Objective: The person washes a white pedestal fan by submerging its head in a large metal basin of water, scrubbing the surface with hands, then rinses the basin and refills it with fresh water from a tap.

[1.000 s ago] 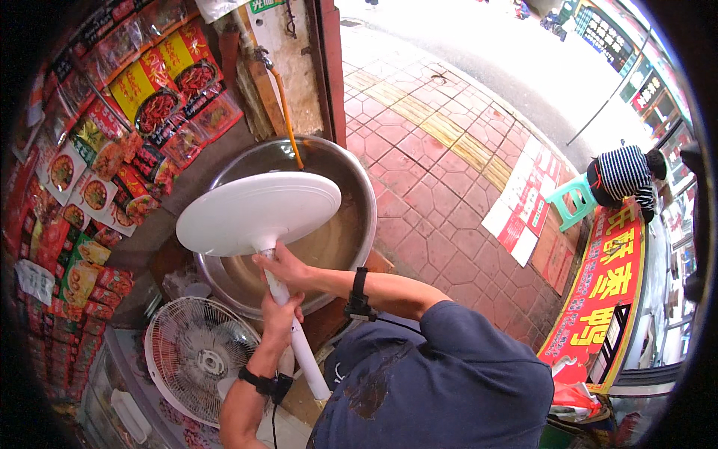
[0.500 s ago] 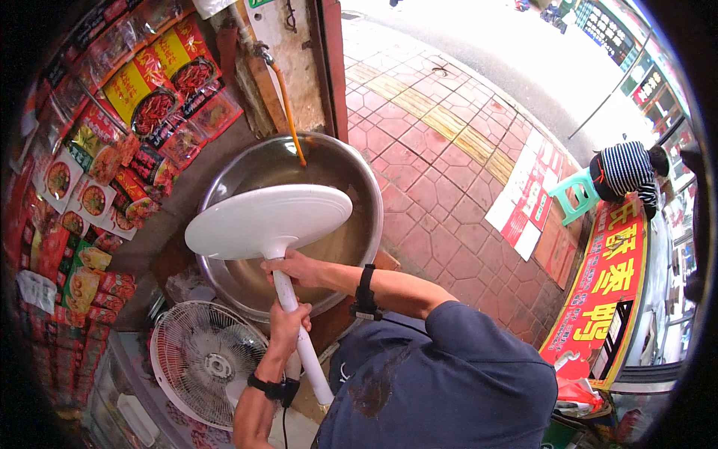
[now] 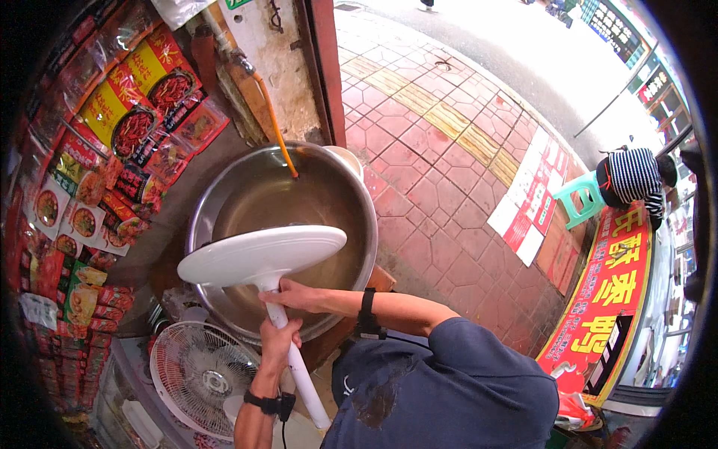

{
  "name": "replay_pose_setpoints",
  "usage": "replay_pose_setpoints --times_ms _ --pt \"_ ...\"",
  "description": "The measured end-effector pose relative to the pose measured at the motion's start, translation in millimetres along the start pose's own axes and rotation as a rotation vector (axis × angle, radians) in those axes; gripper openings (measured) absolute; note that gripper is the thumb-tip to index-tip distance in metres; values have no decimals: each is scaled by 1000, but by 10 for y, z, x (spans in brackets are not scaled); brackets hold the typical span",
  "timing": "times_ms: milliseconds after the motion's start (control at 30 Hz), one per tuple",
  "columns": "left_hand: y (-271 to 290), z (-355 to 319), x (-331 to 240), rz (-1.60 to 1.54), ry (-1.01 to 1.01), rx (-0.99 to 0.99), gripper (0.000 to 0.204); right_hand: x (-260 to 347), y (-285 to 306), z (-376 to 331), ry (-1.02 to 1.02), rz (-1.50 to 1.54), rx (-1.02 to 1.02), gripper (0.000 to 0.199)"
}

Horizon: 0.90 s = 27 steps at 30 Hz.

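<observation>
A white round fan base [image 3: 262, 256] with a long white pole is held slanted over the near part of a wide metal basin [image 3: 368, 224]. My right hand [image 3: 290, 295] closes around the pole just below the round base. Lower down, my left hand [image 3: 279, 340] is wrapped around the same pole. The pole's far end comes down close to my dark blue shirt. Beside my left forearm stands a fan head [image 3: 213, 380] with a wire guard. Water seems to lie in the basin, partly covered by the fan base.
An orange hose [image 3: 274, 123] hangs from a pipe into the basin. Hanging food packets [image 3: 134, 131] cover the left side. Red paving [image 3: 434, 194] lies to the right. Farther right, a person in a striped top [image 3: 632, 176] is by a green stool [image 3: 582, 200].
The fan base has come nearer to me, baring more of the basin's far side. Both hands have moved with it, keeping their hold on the pole. The whole view has shifted slightly.
</observation>
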<state>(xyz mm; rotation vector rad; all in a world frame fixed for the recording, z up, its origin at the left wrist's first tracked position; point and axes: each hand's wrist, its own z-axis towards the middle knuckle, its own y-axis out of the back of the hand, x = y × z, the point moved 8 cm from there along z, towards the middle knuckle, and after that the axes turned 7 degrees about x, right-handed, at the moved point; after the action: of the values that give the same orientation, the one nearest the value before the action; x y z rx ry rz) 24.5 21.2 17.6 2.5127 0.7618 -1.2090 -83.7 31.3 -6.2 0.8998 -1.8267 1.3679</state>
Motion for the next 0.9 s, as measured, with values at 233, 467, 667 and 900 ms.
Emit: replay_pose_setpoints --times_ms 233,467,667,900 --pt "-62 -54 -18 -175 0 64 26 26 307 -68 1 -541 92 50" --pt "231 -124 -92 -150 3 135 29 -438 923 -7 -233 -1515 118 19" --pt "388 -128 -97 -151 -1 192 27 -618 851 -53 -261 -1637 -19 28" --pt "321 -32 -98 -220 50 230 29 -835 1119 115 -341 -1213 -58 83"
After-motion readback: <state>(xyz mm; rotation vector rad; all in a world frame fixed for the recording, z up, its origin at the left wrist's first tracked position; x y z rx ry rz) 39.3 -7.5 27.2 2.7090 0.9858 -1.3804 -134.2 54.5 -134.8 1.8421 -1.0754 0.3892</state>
